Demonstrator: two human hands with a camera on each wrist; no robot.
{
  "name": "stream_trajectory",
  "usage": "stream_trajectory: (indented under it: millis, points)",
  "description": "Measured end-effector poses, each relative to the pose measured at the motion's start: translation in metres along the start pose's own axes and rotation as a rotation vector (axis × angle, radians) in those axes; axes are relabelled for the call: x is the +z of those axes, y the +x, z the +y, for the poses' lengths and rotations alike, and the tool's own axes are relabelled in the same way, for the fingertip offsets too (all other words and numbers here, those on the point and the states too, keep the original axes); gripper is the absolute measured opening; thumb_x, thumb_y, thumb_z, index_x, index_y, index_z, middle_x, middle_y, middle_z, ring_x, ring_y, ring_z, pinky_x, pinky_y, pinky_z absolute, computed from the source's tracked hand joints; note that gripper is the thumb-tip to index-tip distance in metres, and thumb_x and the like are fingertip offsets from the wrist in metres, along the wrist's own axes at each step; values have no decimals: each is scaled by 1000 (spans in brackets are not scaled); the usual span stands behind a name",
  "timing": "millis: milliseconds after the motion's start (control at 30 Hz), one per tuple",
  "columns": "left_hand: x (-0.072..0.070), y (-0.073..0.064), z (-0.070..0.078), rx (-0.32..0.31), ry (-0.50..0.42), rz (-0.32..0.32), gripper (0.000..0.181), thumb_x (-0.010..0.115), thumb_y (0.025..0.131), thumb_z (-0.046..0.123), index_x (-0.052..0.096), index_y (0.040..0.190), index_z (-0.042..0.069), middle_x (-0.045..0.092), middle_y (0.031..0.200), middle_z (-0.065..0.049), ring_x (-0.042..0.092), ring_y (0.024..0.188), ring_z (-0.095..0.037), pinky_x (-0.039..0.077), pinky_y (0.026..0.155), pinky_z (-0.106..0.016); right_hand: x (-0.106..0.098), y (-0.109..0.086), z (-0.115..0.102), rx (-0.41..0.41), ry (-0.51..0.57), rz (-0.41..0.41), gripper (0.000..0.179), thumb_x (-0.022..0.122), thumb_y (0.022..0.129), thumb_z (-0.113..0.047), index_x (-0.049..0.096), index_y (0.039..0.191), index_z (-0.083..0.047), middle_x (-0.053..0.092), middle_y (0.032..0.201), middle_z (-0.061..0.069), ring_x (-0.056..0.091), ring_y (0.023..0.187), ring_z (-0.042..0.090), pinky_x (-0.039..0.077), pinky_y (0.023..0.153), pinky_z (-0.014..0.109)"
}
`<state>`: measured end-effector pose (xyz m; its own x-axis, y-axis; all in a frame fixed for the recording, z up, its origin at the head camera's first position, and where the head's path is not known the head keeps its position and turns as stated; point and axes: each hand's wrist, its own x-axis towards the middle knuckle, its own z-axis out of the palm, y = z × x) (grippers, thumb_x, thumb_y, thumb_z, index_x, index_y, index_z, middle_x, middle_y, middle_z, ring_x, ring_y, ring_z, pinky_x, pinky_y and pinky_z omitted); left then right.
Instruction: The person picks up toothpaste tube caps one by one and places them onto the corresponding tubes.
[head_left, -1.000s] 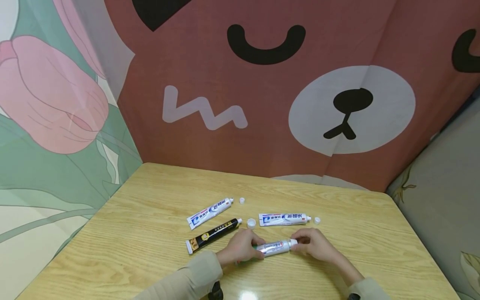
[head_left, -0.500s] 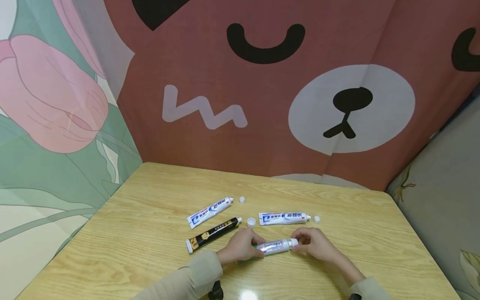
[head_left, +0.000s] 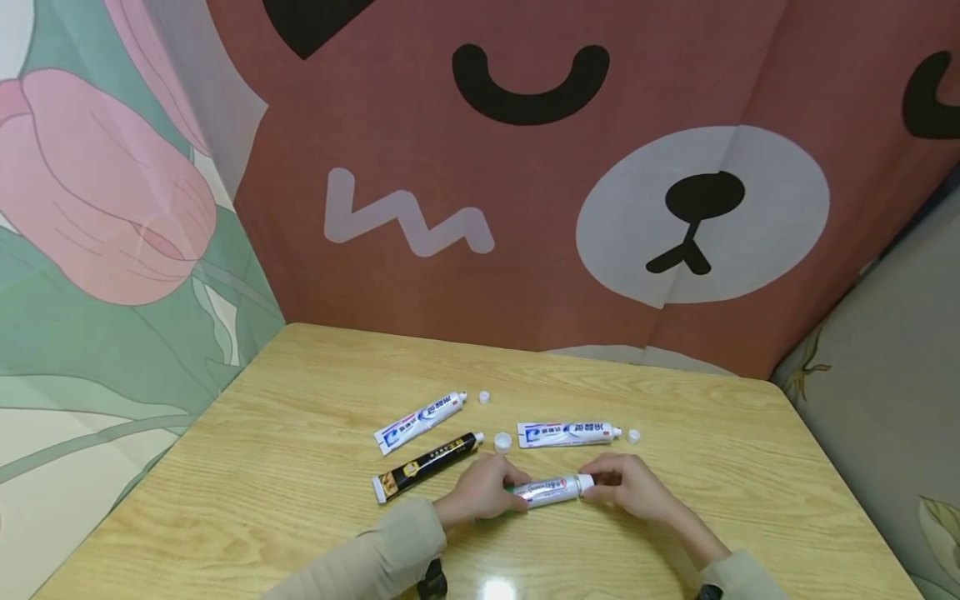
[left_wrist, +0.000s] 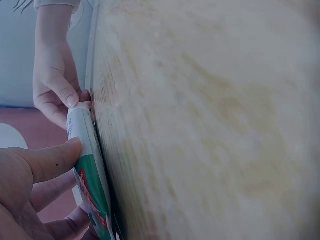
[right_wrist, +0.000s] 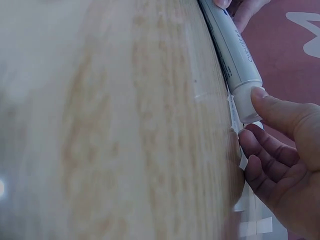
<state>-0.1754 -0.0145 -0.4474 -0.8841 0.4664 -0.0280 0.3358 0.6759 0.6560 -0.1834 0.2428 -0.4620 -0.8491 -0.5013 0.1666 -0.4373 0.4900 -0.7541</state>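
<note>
Low over the front middle of the table, a silver-white toothpaste tube [head_left: 551, 492] lies almost level, its capped end to the right. My left hand [head_left: 486, 487] grips its tail half, thumb on the near side; the left wrist view shows a green and red printed tail [left_wrist: 92, 187] there. With thumb and fingers my right hand [head_left: 633, 487] pinches the white cap [right_wrist: 245, 102], which sits on the tube's end. In the right wrist view the thumb presses on the cap while other fingers curl below it.
Behind the hands lie a black toothpaste tube [head_left: 427, 468] and two white-blue toothpaste tubes, one at left [head_left: 420, 422] and one at right [head_left: 566, 434]. All are uncapped. Loose caps lie by their nozzles: a small cap [head_left: 483, 397], a larger cap [head_left: 503, 442] and another small cap [head_left: 634, 436].
</note>
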Motion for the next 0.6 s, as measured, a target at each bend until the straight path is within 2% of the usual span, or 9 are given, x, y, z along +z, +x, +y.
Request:
stream_trajectory:
  millis: [133, 367, 467, 600]
  points:
    - [-1, 0, 0, 2, -2, 1, 29, 79, 67, 19, 72, 95, 16, 69, 86, 6, 48, 66, -1, 38, 60, -19, 1, -1, 0, -22, 6, 16, 29, 73, 76, -13, 65, 98, 4, 63, 84, 5, 54, 71, 7, 46, 60, 23]
    - [0, 0, -1, 10, -3, 1, 28, 79, 67, 18, 72, 95, 15, 69, 88, 5, 49, 66, -1, 38, 60, -18, 3, -1, 3, -64, 29, 37, 16, 70, 77, -9, 63, 89, -1, 61, 76, -1, 55, 66, 6, 47, 56, 23]
    - [1, 1, -1, 13, 0, 2, 28, 79, 67, 18, 72, 95, 15, 69, 88, 5, 50, 67, -1, 38, 60, -18, 1, -1, 1, -43, 38, 12, 20, 72, 76, -10, 64, 92, 0, 60, 75, 0, 52, 64, 5, 45, 53, 22]
    - [1, 1, -1, 14, 3, 2, 28, 79, 67, 18, 72, 94, 16, 69, 87, 6, 49, 66, -1, 37, 60, -18, -1, 0, -3, 34, 67, -39, 28, 74, 74, -10, 63, 98, 1, 58, 74, 2, 48, 62, 4, 42, 51, 21]
